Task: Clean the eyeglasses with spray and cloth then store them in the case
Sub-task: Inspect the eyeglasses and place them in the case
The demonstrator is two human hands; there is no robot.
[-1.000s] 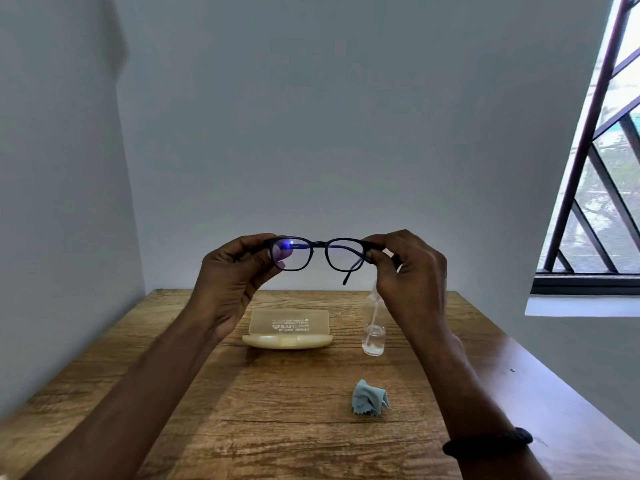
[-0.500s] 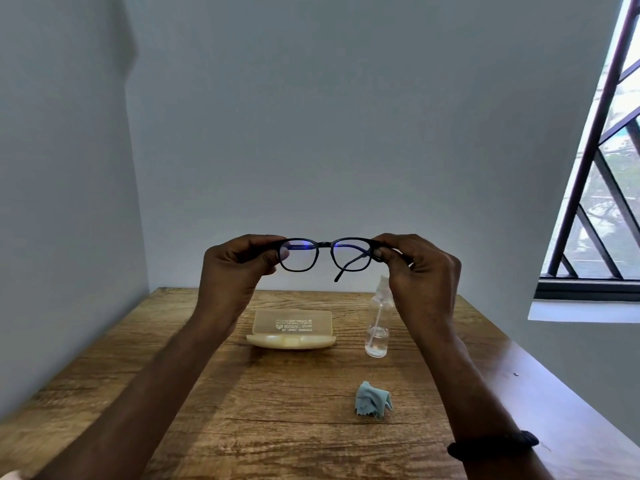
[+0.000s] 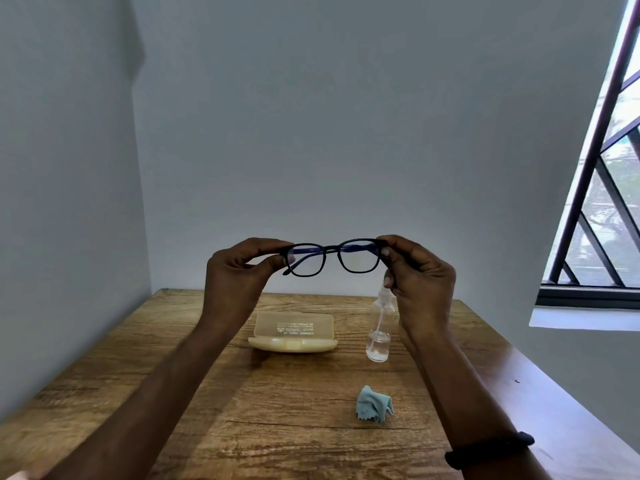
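The left hand (image 3: 239, 271) pinches the left end of a pair of black plastic-framed eyeglasses (image 3: 332, 259) between thumb and fingertips. The right hand (image 3: 419, 271) pinches the opposite end the same way. Both hands are closed on the frame, holding the eyeglasses level in the air, above the far half of the brown wood-grain table (image 3: 242, 410) and well clear of its surface. The temples appear folded behind the lenses.

Below the eyeglasses, a cream translucent hard-shell case (image 3: 293, 336) lies closed on the table. Just to its right stands a small clear plastic spray bottle (image 3: 379, 336), partly hidden behind the right hand. Nearer the person lies a crumpled pale-blue cleaning cloth (image 3: 374, 406), apart from both.

Risks, as judgement:
- Fingertips sit close to the lens edges; contact would smear the lenses.
- Freeing one hand to reach the bottle leaves a single pinch at one end; the frame could tilt or drop.
- The bottle is narrow and upright; a passing wrist could tip it.

Count: one pair of eyeglasses, one case, one spray bottle, one cloth, two hands.
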